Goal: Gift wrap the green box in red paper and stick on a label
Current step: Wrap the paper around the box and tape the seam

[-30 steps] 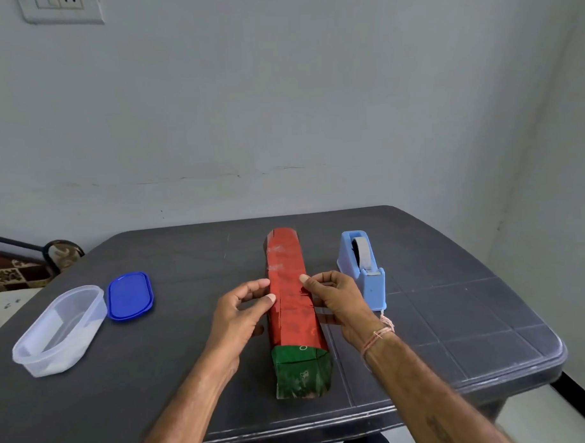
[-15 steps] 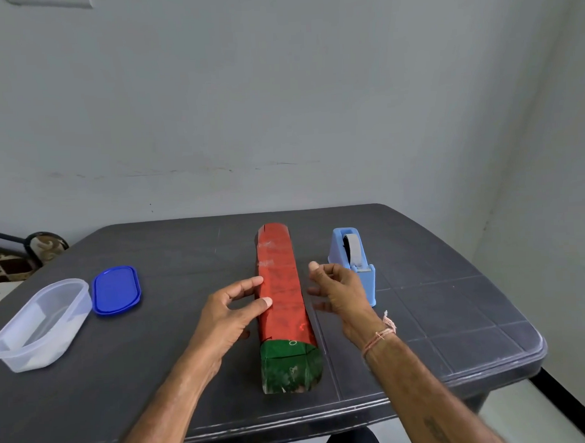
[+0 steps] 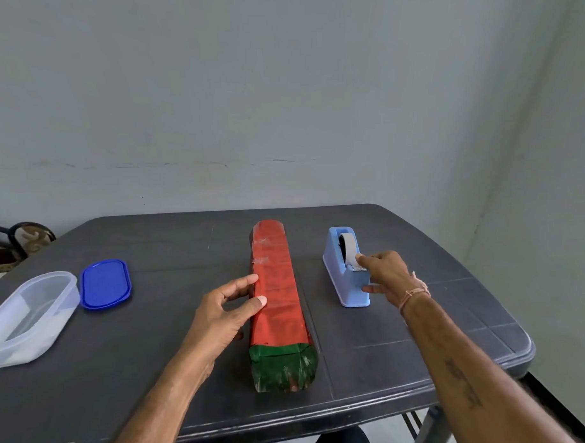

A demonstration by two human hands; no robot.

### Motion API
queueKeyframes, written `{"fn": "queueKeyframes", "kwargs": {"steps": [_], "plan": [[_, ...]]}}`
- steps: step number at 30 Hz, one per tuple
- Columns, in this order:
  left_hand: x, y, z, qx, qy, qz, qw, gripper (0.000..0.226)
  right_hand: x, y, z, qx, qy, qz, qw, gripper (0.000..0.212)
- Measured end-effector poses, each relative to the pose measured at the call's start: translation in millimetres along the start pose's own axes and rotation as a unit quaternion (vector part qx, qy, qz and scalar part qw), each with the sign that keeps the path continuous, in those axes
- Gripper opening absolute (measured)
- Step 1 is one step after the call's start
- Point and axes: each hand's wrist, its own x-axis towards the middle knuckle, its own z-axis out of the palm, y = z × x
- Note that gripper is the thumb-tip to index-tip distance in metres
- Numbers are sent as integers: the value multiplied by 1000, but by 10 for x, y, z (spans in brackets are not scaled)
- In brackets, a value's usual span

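A long green box [image 3: 283, 367] lies lengthwise on the dark table [image 3: 176, 364], most of it covered by red paper [image 3: 276, 288] with clear tape strips near its far end. Only its near end shows green. My left hand [image 3: 228, 309] rests against the red paper's left side, thumb and forefinger touching the seam. My right hand [image 3: 384, 274] is at the blue tape dispenser [image 3: 347, 269] to the right of the box, its forefinger on the tape end at the cutter and its thumb against the dispenser's side.
A clear plastic tub [image 3: 29, 316] and its blue lid [image 3: 105, 283] sit at the table's left. The table's front edge runs close below the box. A grey wall stands behind the table, and a chair part shows at far left.
My right hand left the red paper and moved right to the tape dispenser. My left hand stayed on the paper. The view shifted slightly.
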Motion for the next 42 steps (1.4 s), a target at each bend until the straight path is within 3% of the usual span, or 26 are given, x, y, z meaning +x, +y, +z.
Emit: {"fn": "queueKeyframes", "kwargs": {"steps": [9, 23, 34, 42], "plan": [[-7, -52, 8, -15, 5, 6, 1000, 43, -53, -115, 9, 84, -35, 67, 994, 25], [-44, -42, 40, -40, 6, 5, 999, 44, -134, 209, 104, 193, 5, 44, 980, 31], [-50, -40, 40, -28, 5, 7, 1000, 44, -196, 423, 187, 230, 27, 23, 972, 17], [-48, -37, 35, -25, 8, -2, 1000, 44, -259, 546, 261, 280, 34, 1, 959, 19]]}}
